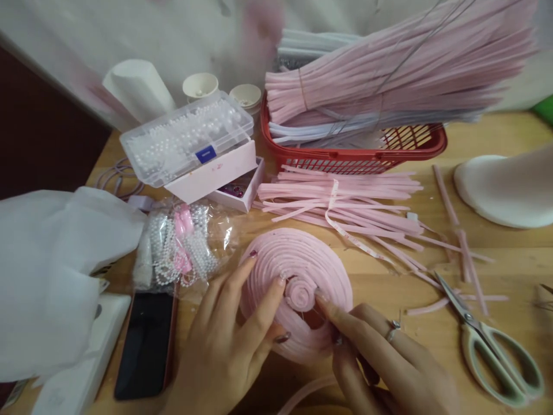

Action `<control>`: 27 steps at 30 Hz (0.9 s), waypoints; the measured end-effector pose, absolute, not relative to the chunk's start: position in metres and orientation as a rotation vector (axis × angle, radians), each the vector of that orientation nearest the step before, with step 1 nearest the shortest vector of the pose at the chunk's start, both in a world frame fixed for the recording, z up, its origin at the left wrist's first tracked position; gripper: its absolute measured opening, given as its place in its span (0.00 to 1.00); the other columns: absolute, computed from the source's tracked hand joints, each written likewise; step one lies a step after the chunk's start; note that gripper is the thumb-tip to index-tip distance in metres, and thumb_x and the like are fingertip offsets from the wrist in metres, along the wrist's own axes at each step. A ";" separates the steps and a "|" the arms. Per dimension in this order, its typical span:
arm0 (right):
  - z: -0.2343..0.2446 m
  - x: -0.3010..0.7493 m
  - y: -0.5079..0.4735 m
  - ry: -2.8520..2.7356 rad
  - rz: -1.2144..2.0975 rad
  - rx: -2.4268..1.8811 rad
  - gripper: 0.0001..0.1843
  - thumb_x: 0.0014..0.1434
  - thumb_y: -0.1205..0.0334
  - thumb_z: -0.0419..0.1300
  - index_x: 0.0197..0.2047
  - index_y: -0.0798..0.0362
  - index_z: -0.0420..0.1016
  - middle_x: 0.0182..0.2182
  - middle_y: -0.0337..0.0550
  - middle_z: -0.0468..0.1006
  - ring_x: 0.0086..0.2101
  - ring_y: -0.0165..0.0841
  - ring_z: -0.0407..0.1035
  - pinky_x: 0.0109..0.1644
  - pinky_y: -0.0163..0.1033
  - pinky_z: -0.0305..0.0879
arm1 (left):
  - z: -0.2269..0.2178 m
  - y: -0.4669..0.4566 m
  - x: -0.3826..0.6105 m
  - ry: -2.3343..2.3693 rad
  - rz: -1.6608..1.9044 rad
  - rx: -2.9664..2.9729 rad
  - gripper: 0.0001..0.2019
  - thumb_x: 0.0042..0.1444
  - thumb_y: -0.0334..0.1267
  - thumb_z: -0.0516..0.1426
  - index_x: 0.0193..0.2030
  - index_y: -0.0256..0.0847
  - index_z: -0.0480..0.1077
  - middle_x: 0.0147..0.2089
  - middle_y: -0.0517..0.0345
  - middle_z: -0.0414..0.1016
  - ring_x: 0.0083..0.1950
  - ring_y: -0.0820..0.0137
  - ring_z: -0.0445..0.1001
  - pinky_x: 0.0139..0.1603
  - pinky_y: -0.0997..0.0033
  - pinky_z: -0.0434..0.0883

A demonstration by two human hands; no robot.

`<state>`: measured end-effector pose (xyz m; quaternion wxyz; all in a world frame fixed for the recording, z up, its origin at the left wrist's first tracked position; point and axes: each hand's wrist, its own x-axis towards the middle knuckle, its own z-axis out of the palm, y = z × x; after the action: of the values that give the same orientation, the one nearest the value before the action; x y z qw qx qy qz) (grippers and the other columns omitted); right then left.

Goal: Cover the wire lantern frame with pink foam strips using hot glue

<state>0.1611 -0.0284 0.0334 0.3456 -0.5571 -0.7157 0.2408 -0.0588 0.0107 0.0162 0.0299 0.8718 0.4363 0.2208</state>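
A round coil of fuzzy pink pipe cleaners [309, 251] is between my hands at the table's front. In its middle a small pink spiral [300, 295] sits inside a dark gap with thin wires across it. My left hand [231, 328] grips the coil from the left, index fingertip beside the spiral and thumb lower down. My right hand [380, 351], with a ring on it, holds the coil's right side, index fingertip touching the spiral's right edge. Its lower fingers are partly hidden. A loose pink strip [309, 392] curves below the coil.
Scissors [484, 340] lie right. Cut pink pipe cleaners [345, 202] with a measuring tape [358, 245] lie behind the coil, before a red basket [358, 158]. A phone [144, 346], a bag of beads [185, 245] and a clear bead box [185, 135] are left.
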 end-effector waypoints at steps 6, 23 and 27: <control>0.029 0.163 -0.031 -1.859 0.639 -1.450 0.27 0.64 0.71 0.57 0.65 0.46 0.73 0.30 0.43 0.79 0.24 0.32 0.74 0.21 0.32 0.71 | 0.022 0.012 -0.050 1.465 1.214 1.961 0.20 0.59 0.23 0.60 0.56 0.46 0.71 0.57 0.57 0.79 0.57 0.66 0.78 0.63 0.64 0.72; 0.023 0.169 -0.031 -1.949 0.649 -1.375 0.29 0.67 0.70 0.53 0.70 0.49 0.64 0.35 0.45 0.82 0.26 0.32 0.76 0.29 0.34 0.76 | 0.043 0.035 -0.033 1.663 0.899 1.768 0.22 0.55 0.33 0.66 0.56 0.53 0.73 0.45 0.69 0.85 0.50 0.69 0.83 0.57 0.70 0.76; 0.026 0.169 -0.027 -1.960 0.570 -1.383 0.24 0.68 0.69 0.52 0.66 0.52 0.69 0.37 0.45 0.83 0.29 0.31 0.78 0.31 0.31 0.77 | 0.041 0.034 -0.032 1.685 0.915 1.825 0.21 0.57 0.31 0.65 0.56 0.53 0.73 0.46 0.69 0.84 0.47 0.71 0.84 0.58 0.69 0.76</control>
<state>0.1692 -0.0268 0.0257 0.3316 -0.5291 -0.7501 0.2180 -0.0321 0.0340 0.0407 0.2447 0.6686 0.6172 0.3350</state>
